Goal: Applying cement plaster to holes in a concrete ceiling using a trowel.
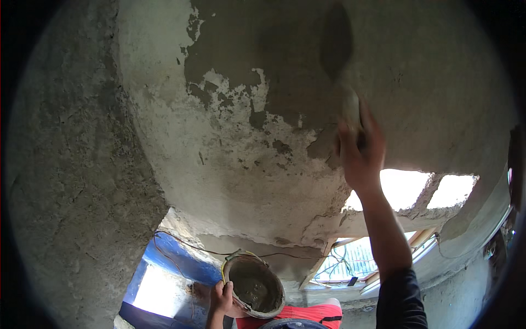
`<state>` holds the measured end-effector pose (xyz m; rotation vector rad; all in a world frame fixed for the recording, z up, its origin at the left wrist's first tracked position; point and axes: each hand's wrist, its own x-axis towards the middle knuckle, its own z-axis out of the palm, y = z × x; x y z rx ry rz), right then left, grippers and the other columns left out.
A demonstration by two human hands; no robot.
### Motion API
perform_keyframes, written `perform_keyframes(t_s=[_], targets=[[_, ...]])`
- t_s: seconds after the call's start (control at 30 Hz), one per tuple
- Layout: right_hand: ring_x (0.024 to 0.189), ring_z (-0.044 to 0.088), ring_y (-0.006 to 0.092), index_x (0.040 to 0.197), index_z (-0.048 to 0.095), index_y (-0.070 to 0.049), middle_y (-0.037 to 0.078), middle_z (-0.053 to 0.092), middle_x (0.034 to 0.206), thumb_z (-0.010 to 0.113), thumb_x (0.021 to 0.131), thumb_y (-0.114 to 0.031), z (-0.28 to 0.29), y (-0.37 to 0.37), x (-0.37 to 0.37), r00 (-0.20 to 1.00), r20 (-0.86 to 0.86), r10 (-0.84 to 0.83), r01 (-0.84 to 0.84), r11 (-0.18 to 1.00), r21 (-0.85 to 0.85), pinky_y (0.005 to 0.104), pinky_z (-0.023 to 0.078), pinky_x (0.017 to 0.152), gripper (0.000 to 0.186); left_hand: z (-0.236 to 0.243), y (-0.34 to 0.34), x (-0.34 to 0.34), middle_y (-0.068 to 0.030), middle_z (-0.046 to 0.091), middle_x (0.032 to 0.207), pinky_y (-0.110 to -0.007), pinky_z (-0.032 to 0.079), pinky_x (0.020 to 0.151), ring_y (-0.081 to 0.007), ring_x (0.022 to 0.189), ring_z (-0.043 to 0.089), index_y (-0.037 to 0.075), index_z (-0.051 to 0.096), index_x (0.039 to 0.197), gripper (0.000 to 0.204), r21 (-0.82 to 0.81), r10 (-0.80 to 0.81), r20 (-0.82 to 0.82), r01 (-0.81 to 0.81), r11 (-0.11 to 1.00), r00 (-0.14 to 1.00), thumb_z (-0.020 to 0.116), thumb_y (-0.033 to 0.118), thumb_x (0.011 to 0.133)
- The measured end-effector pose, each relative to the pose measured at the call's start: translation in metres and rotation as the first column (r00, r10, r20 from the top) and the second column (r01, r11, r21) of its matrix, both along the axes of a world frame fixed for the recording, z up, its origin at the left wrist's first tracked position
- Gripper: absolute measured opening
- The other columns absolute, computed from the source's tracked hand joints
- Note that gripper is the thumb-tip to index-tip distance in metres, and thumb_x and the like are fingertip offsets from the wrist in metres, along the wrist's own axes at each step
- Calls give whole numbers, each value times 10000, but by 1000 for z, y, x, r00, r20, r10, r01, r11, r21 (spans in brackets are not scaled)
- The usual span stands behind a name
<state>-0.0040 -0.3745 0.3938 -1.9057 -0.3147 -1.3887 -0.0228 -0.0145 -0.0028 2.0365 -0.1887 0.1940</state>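
Right fingers grasping a trowel, left fingers holding a bucket, patchily plastered wall, bright openings, blue paintwork.

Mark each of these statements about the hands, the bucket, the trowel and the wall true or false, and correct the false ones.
1. The right hand holds the trowel. True.
2. The left hand hangs free, touching nothing. False: it grips the bucket at its left side.
3. The right hand is higher in the picture than the bucket. True.
4. The bucket is empty. False: a grey mix lies in it.
5. The wall has one even colour all over. False: pale and darker grey patches show on it.
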Motion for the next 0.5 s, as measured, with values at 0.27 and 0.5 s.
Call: perform_keyframes(t_s=[0.27, 0.5], targets=[[802, 720, 355, 1570, 439, -203, 180, 601, 1164, 660, 813, 16, 53, -26, 62, 631, 506, -588, 776, 470, -421, 449, 632, 695, 819, -3, 4, 2, -237, 634, 699, -498, 470, 612, -435, 688, 658, -18, 621, 823, 345, -14, 13, -20, -13, 1000, 1000, 623, 289, 981], [826, 725, 326, 1539, 491, -235, 163, 620, 1117, 639, 811, 11, -4, -41, 14, 701, 241, -671, 594, 362, -718, 419, 637, 653, 782, -10, 26, 4, -238, 642, 719, -510, 467, 628, -442, 708, 654, -20, 608, 827, 350, -23, 64, -24, -65, 998, 998, 614, 290, 991]])
